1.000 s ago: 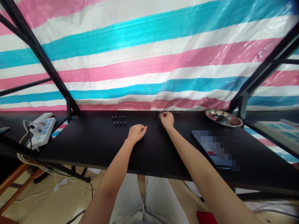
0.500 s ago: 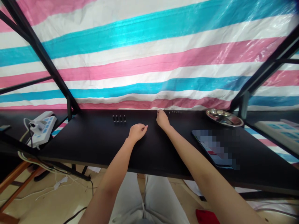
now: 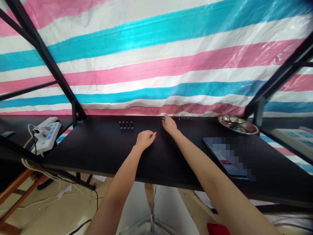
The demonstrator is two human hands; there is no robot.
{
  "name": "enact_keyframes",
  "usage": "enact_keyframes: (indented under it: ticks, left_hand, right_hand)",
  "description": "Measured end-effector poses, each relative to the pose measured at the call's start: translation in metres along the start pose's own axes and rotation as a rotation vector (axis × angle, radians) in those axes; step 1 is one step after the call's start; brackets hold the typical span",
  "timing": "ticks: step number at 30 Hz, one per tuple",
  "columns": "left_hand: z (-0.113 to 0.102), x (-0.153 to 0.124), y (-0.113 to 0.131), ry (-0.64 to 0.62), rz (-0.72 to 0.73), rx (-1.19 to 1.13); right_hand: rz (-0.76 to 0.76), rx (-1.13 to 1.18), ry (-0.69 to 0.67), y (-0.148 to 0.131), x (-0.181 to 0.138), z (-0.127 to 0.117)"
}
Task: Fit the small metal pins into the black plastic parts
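Note:
My left hand (image 3: 144,138) rests on the black table (image 3: 102,153) near its middle, fingers curled loosely into a fist with nothing visible in it. My right hand (image 3: 168,124) reaches to the table's far edge, fingers pinched round something too small to make out. A row of several small dark upright pieces (image 3: 126,125) stands left of both hands. Another row of tiny dark pieces (image 3: 184,118) lies just right of my right hand along the far edge.
A metal dish (image 3: 237,124) sits at the back right. A flat blurred-out rectangle (image 3: 228,156) lies on the table's right side. A white power strip (image 3: 46,131) with cables is on the left. Black frame bars (image 3: 46,58) slant up either side before a striped tarp.
My right hand has moved left along the far edge, away from the row of tiny pieces. My left hand has stayed put.

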State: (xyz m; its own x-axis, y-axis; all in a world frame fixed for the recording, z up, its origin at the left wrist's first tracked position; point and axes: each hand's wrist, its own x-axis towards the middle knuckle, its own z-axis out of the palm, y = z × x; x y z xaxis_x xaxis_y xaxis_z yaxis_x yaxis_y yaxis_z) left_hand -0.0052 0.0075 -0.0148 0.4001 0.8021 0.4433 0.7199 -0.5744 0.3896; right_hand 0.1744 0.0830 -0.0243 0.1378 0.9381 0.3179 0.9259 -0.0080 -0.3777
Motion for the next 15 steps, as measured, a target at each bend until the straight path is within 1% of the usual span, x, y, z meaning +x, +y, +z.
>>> enact_keyframes:
  ticks: [3,5,9,12,15]
  left_hand:
    - [-0.001,-0.001,0.001,0.004,-0.007,-0.018]
    - [-0.002,-0.001,0.003,0.032,-0.015,-0.057]
    - [-0.003,0.002,0.003,0.127,-0.062,-0.215]
    - [0.001,0.005,0.001,0.12,-0.053,-0.362]
    - [0.006,0.005,0.002,0.099,-0.043,-0.483]
  right_hand:
    - [-0.002,0.008,-0.004,-0.005,-0.003,-0.005]
    - [-0.015,0.057,0.021,-0.01,-0.008,-0.01]
    - [-0.047,0.291,0.065,-0.028,-0.028,-0.021]
    - [-0.045,0.507,0.061,-0.04,-0.052,-0.028]
    - [-0.031,0.629,0.05,-0.046,-0.073,-0.033]
